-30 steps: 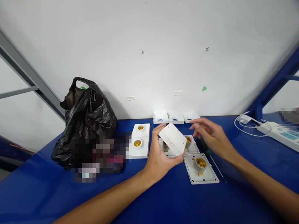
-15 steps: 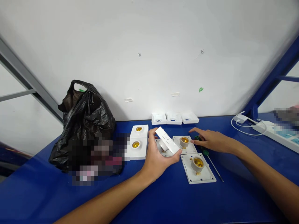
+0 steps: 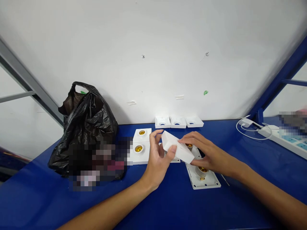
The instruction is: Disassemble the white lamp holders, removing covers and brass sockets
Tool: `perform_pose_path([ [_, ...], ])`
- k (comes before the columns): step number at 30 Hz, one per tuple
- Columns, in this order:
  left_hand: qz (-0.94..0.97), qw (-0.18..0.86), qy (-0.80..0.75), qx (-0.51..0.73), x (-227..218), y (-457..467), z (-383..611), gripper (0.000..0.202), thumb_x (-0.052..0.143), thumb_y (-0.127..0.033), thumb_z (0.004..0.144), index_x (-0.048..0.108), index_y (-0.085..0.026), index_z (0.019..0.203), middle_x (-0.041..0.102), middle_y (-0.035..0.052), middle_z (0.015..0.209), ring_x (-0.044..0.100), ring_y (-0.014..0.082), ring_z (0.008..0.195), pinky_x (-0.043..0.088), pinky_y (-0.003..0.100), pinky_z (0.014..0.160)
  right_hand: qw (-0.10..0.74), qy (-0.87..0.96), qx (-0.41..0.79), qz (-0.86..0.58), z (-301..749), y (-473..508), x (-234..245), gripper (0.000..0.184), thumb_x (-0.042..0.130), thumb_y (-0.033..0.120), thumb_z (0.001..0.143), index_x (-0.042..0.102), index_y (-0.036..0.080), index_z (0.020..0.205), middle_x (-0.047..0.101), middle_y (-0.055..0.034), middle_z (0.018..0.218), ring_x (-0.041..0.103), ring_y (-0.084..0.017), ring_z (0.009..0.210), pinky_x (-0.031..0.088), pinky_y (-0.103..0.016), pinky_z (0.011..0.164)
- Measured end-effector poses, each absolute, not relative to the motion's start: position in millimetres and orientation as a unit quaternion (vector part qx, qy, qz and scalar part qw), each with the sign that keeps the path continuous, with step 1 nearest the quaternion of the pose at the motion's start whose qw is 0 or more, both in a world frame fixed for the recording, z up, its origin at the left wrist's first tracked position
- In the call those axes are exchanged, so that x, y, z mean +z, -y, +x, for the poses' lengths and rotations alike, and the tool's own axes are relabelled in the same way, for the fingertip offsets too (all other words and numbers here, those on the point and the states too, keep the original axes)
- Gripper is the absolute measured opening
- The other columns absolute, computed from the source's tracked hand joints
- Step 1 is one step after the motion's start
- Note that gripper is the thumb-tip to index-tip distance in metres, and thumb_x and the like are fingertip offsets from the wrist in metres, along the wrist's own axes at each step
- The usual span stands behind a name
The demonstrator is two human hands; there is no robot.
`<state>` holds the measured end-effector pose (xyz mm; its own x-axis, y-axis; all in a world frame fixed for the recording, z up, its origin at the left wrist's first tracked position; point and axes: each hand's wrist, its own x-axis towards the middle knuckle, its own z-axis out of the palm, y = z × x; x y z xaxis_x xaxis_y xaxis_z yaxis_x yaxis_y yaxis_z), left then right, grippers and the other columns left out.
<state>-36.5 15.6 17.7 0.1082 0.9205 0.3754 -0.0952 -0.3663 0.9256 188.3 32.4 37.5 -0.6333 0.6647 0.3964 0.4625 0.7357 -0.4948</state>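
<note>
Left hand and right hand both have fingers and thumb closed on a tilted white casing (any print on it too blurred to read), held above the socket plates

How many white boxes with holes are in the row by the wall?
3: the left box, the middle box and the right box, side by side at the back of the blue table.

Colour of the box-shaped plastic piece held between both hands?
The box-shaped plastic piece is white; it shows best in the head view, the only one here.
</note>
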Motion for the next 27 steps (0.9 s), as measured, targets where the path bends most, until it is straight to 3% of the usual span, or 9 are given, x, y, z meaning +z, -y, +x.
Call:
perform_pose_path([
  [5, 0.616, 0.450, -0.344, 0.547, 20.6, -16.2, -40.9, 0.058, 0.057, -0.074, 0.095, 0.042, -0.032, 0.134, 0.059, 0.0057, 0.115, 0.063, 0.0227, 0.095, 0.058, 0.038, 0.082, 0.346, 0.880, 0.141, -0.294, 183.6, -30.9, 33.9, 0.046, 0.068, 0.022, 0.095, 0.058, 0.034, 0.138, 0.068, -0.0076, 0.127, 0.066, -0.026, 0.115, 0.058, -0.045, 0.094],
  [8, 0.629, 0.468, -0.319, 0.533, 13.6, -21.3, -42.2, 0.060, 0.049, -0.076, 0.097, 0.043, -0.030, 0.135, 0.057, 0.0103, 0.131, 0.063, 0.0267, 0.110, 0.057, 0.043, 0.093, 0.380, 0.864, 0.107, -0.312, 183.4, -31.2, 33.9, 0.028, 0.065, 0.026, 0.098, 0.064, 0.030, 0.126, 0.073, -0.0070, 0.114, 0.068, -0.026, 0.101, 0.054, -0.045, 0.089],
  [10, 0.661, 0.416, -0.311, 0.541, 9.9, -24.5, -43.2, 0.067, 0.057, -0.074, 0.094, 0.040, -0.029, 0.141, 0.051, 0.0122, 0.142, 0.057, 0.0307, 0.125, 0.050, 0.048, 0.106, 0.405, 0.836, 0.122, -0.349, 182.5, -30.3, 34.6, 0.011, 0.063, 0.031, 0.100, 0.067, 0.027, 0.109, 0.073, -0.0044, 0.096, 0.065, -0.022, 0.085, 0.052, -0.040, 0.078],
  [14, 0.769, 0.193, -0.317, 0.520, 10.2, -25.5, -45.4, 0.098, 0.088, -0.045, 0.079, 0.028, -0.035, 0.156, 0.036, 0.0109, 0.159, 0.035, 0.0368, 0.149, 0.031, 0.056, 0.123, 0.439, 0.760, 0.254, -0.405, 177.1, -27.2, 34.6, 0.022, 0.061, 0.042, 0.102, 0.068, 0.023, 0.093, 0.069, -0.0017, 0.083, 0.061, -0.018, 0.074, 0.049, -0.033, 0.068],
  [18, 0.819, 0.087, -0.353, 0.443, 9.9, -21.9, -45.2, 0.103, 0.083, -0.015, 0.080, 0.023, -0.037, 0.159, 0.042, 0.0098, 0.154, 0.039, 0.0355, 0.146, 0.031, 0.056, 0.122, 0.449, 0.716, 0.358, -0.397, 170.0, -24.9, 34.0, 0.028, 0.064, 0.047, 0.099, 0.069, 0.022, 0.089, 0.068, -0.0002, 0.079, 0.061, -0.016, 0.070, 0.050, -0.029, 0.065],
  [20, 0.809, 0.098, -0.374, 0.443, 6.9, -21.3, -44.2, 0.103, 0.082, -0.011, 0.077, 0.024, -0.037, 0.158, 0.046, 0.0101, 0.149, 0.044, 0.0357, 0.141, 0.035, 0.056, 0.119, 0.433, 0.725, 0.362, -0.396, 171.6, -27.1, 37.0, 0.032, 0.059, 0.050, 0.101, 0.068, 0.022, 0.087, 0.066, 0.0000, 0.077, 0.061, -0.016, 0.070, 0.049, -0.028, 0.065],
  [23, 0.789, 0.148, -0.374, 0.464, 2.7, -22.1, -42.5, 0.096, 0.087, -0.021, 0.078, 0.030, -0.036, 0.153, 0.046, 0.0100, 0.146, 0.047, 0.0350, 0.138, 0.040, 0.055, 0.115, 0.378, 0.765, 0.297, -0.429, 186.9, -37.3, 44.2, 0.043, 0.042, 0.052, 0.107, 0.070, 0.023, 0.092, 0.070, -0.0033, 0.084, 0.064, -0.019, 0.077, 0.050, -0.031, 0.069],
  [27, 0.761, 0.206, -0.380, 0.484, 1.5, -23.2, -41.0, 0.087, 0.090, -0.033, 0.080, 0.036, -0.034, 0.148, 0.048, 0.0091, 0.141, 0.051, 0.0325, 0.133, 0.044, 0.053, 0.113, 0.186, 0.801, 0.097, -0.561, 221.2, -53.5, 44.4, 0.035, 0.053, 0.057, 0.100, 0.068, 0.028, 0.112, 0.065, -0.0006, 0.068, 0.060, -0.021, 0.061, 0.041, -0.033, 0.059],
])
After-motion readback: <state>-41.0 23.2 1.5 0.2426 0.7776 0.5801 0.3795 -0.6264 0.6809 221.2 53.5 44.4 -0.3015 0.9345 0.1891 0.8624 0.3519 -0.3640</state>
